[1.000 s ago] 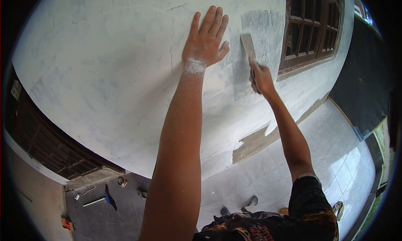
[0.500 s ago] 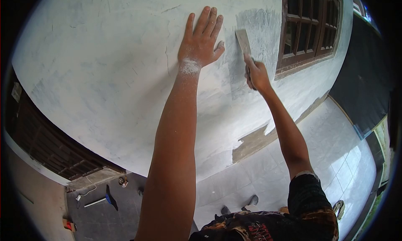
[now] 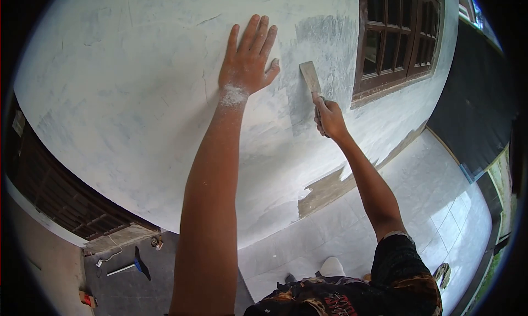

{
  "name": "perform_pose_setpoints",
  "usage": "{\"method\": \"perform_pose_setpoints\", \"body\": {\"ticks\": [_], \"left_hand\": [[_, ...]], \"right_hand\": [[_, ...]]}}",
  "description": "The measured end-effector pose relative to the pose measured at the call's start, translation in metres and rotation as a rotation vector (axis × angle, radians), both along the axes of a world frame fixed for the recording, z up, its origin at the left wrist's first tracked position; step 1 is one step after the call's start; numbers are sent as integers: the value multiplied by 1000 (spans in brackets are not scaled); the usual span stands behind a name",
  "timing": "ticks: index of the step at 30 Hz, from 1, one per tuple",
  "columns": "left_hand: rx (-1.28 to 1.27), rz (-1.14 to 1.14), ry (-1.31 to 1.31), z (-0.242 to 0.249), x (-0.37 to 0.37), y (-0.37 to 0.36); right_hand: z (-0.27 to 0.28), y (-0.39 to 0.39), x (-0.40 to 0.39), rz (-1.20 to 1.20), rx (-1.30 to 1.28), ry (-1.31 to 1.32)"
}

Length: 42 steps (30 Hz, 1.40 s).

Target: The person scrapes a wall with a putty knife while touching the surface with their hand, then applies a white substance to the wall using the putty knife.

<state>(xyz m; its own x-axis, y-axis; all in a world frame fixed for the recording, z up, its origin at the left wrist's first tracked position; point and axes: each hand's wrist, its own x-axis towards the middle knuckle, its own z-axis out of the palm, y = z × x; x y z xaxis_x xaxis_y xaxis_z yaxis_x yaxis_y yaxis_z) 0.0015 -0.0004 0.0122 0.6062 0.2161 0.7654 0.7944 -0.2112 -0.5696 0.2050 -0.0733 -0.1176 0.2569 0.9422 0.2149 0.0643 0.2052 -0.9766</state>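
My left hand lies flat against the whitish wall, its fingers stretched upward and slightly apart. White dust coats its wrist. To the right, my right hand is wrapped round the handle of a putty knife. The flat metal blade points up and a little left, over a grey, streaky patch of the wall. Whether the blade's edge touches the surface is hard to tell.
A brown wooden window stands right of the grey patch. Pale floor tiles run below the wall. At the lower left, a broom with a blue part and a white cable lie on dark tiles. A dark sheet hangs at the right.
My right hand and the putty knife have moved down along the grey patch. My left hand keeps its place on the wall, while the whole view has shifted slightly.
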Motion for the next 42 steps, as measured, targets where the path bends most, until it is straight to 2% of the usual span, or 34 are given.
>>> {"method": "perform_pose_setpoints", "body": {"ticks": [6, 9, 13, 16, 22, 26, 28, 30, 31, 34, 35, 36, 38, 42], "left_hand": [[-31, -104, -38, 1, -1, -1], [-58, -130, -63, 4, -2, -6], [-66, -104, -75, 5, -2, -9], [-44, -87, -80, 3, 0, -10], [-25, -59, -117, 2, 3, -13], [-15, -9, -127, 1, 6, -14], [-4, 32, -136, -4, 18, -25], [-28, -69, -366, -16, 43, -39], [-10, -203, -546, -34, 57, -49], [-156, -270, -1008, -88, 99, -96], [-421, -252, -1264, -109, 105, -96], [-688, -431, -1439, -111, 112, -100], [-1042, -867, -1808, -107, 125, -102], [-843, -938, -1784, -101, 141, -93]], "right_hand": [[29, 16, 1, -13, 135, -95], [27, 23, -1, -15, 186, -125], [7, 23, 8, 51, 182, -140], [18, 33, 14, 75, 278, -240], [22, 33, 16, 131, 315, -262], [34, 31, 14, 183, 264, -291], [49, 24, 10, 294, 120, -144], [53, 17, 10, 380, 84, -70], [58, 18, 12, 445, 54, 14], [44, 41, 14, 437, 213, -114], [48, 38, 14, 450, 211, -114], [55, 30, 14, 455, 266, -96], [56, 27, 13, 473, 313, -88], [53, 38, 9, 511, 358, -95]]}}
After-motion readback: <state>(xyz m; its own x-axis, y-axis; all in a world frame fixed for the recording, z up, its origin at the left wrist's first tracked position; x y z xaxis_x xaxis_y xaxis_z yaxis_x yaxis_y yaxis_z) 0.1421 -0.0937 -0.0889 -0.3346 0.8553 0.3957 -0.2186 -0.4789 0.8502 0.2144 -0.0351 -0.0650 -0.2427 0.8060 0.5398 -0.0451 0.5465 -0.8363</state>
